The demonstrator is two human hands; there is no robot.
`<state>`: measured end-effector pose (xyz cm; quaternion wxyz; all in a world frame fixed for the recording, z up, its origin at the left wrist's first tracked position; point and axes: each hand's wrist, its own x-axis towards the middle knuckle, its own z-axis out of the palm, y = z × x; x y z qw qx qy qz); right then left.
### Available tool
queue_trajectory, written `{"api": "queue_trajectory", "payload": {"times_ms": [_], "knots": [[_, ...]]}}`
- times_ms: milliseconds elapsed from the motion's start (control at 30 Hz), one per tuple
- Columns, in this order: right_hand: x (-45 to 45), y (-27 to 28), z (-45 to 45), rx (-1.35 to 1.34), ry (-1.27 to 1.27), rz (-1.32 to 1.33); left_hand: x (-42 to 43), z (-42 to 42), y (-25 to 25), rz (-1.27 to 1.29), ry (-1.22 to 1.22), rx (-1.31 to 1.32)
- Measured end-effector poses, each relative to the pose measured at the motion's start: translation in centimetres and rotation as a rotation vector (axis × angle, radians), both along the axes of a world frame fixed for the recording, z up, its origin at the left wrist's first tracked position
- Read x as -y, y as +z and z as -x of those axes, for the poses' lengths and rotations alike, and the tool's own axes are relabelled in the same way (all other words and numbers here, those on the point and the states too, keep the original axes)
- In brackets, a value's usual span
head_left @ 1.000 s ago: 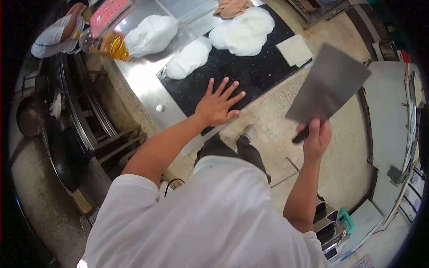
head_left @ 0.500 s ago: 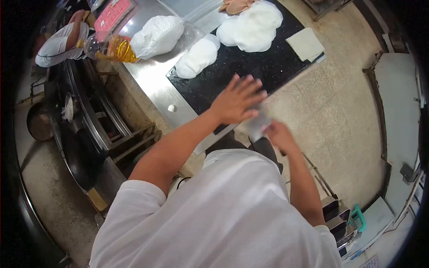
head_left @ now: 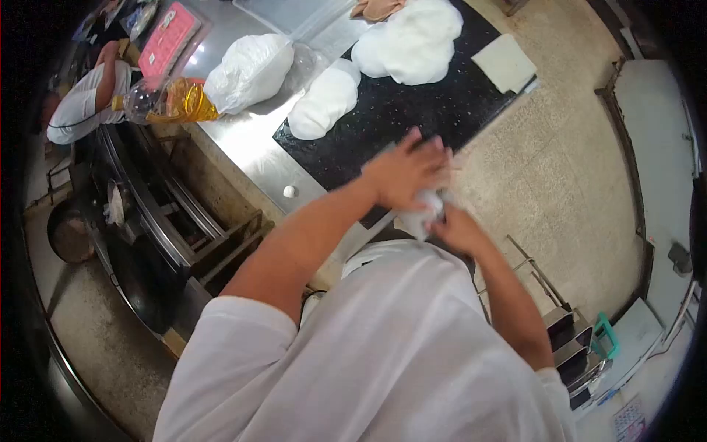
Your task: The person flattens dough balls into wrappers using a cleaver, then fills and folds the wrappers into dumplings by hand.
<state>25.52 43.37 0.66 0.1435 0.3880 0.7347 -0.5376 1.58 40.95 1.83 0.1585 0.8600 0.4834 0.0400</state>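
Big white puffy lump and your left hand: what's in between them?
Just black board with little white specks lies between the big white lump and the left hand; the head view shows it.

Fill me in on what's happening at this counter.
A person's right hand holds what looks like a blade, badly blurred, close to their body. The left hand is open beside it at the near edge of a black board; whether it touches the blade is unclear. Two white, dough-like masses lie on the board, untouched by either hand.
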Motion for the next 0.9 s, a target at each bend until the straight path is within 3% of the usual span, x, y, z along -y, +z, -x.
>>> {"api": "queue_trajectory", "payload": {"times_ms": [67, 133, 167, 333, 433, 500, 600, 667, 733, 900], "knots": [[1.6, -1.2, -0.4, -0.092, -0.017, -0.068, 1.9, -0.6, -1.7, 0.024, -0.065, 0.101], [0.7, 2.9, 2.3, 0.257, -0.058, -0.025, 1.1, -0.1, -2.5, -0.001, -0.156, 0.179], [-0.5, 3.4, 3.0, 0.271, -0.071, -0.019, -0.1, 0.8, -2.3, 0.005, -0.169, 0.193], [-7.4, 3.1, 6.4, 0.226, 0.147, -0.151, -4.3, 3.3, -1.6, -0.095, 0.076, 0.084], [-4.7, 3.1, 5.5, 0.155, 0.005, -0.208, -4.7, 3.5, -2.3, -0.165, 0.088, 0.119], [-0.9, 2.4, 2.4, 0.163, -0.006, -0.069, -1.4, 1.1, -2.9, -0.125, 0.102, 0.143], [0.7, 3.2, 1.1, 0.187, -0.053, -0.043, -0.6, -0.5, -3.3, -0.046, -0.162, 0.165], [-0.7, 4.1, 3.1, 0.224, -0.121, -0.038, -1.8, -0.3, -2.2, -0.045, -0.074, 0.171], [-3.8, 4.6, 3.8, 0.312, 0.021, -0.127, -2.8, 0.4, -1.2, -0.078, -0.023, 0.157], [-4.6, 4.2, 6.0, 0.194, 0.019, -0.301, -7.1, 4.0, -1.5, -0.233, 0.107, 0.1]]}}
